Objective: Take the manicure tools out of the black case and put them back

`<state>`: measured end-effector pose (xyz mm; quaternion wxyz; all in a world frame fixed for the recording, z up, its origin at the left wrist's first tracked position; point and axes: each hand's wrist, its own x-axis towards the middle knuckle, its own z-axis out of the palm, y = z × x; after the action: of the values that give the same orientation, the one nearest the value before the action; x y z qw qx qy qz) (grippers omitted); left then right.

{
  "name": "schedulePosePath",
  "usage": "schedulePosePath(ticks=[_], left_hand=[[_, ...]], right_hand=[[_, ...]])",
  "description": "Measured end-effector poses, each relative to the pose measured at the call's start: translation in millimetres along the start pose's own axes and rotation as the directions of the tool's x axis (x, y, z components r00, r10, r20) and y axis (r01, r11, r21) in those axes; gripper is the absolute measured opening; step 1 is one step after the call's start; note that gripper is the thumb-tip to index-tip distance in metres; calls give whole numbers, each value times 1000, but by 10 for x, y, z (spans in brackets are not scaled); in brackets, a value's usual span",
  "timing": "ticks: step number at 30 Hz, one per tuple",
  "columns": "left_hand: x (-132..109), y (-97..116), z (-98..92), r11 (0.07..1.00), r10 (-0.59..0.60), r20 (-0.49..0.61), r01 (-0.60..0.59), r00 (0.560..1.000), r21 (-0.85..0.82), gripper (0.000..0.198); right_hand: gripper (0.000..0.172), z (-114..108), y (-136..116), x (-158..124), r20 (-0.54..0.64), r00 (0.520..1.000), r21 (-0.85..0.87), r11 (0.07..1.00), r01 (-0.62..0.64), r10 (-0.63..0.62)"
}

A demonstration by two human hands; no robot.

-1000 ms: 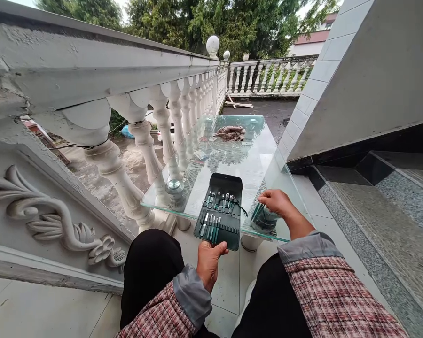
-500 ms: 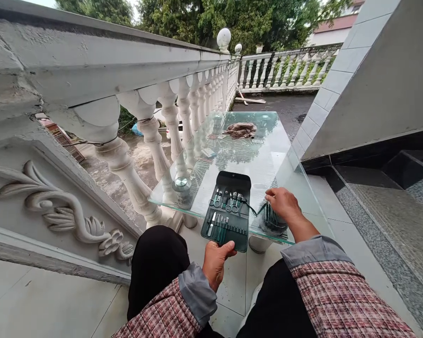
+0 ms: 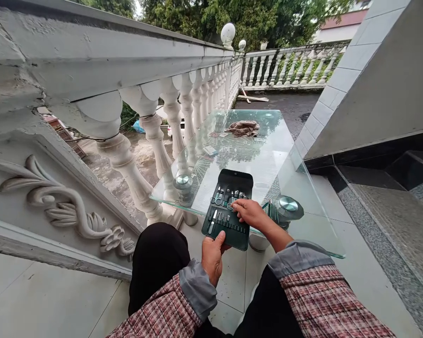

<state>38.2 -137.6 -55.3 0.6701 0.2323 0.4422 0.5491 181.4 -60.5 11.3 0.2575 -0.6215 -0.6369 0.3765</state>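
An open dark green manicure set case (image 3: pixel 238 240) tilts over the near edge of the glass table. My left hand (image 3: pixel 212 256) grips its lower edge, thumb on top. Small scissors (image 3: pixel 217 197), nail clippers and other metal tools sit in its upper row. Tweezers (image 3: pixel 212 220) and slim tools fill the left part of the lower row; empty loops run along the right part. Over the case's right side is my right hand (image 3: pixel 248 212), fingers pinched at a scissor handle; whatever they hold is hidden. Several thin green tools (image 3: pixel 270 209) lie on the glass beside my right wrist.
The glass table (image 3: pixel 246 157) has round metal discs (image 3: pixel 288 203) over its legs. A brown cloth (image 3: pixel 243 128) and a small card (image 3: pixel 210 150) lie farther back. White balusters (image 3: pixel 151 141) line the left; stone steps (image 3: pixel 391 202) rise on the right.
My right hand has moved left from the tools on the glass to the case, now covering part of its upper row. My left hand keeps its grip on the case.
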Motion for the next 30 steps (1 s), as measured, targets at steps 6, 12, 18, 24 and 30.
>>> schedulePosePath(ticks=[6,12,18,24,30], left_hand=[[-1,6,-9,1000,-2,-3,2,1000,-24,60],[-9,26,-21,999,-15,-3,15,1000,-33,51],[-21,38,-30,999,-32,-39,31,999,-37,51],[-37,51,-32,999,-39,-14,38,999,-28,56],[-42,62,-26,999,-33,8,33,999,-33,53]], right_hand=[[23,21,-57,39,-25,1000,-47,999,7,-8],[20,66,-202,4,-32,981,-205,962,182,-192],[17,115,-334,-38,65,994,-255,962,99,-85],[6,188,-347,-24,92,994,-156,987,-44,59],[4,228,-319,-3,59,994,-101,991,-85,91]])
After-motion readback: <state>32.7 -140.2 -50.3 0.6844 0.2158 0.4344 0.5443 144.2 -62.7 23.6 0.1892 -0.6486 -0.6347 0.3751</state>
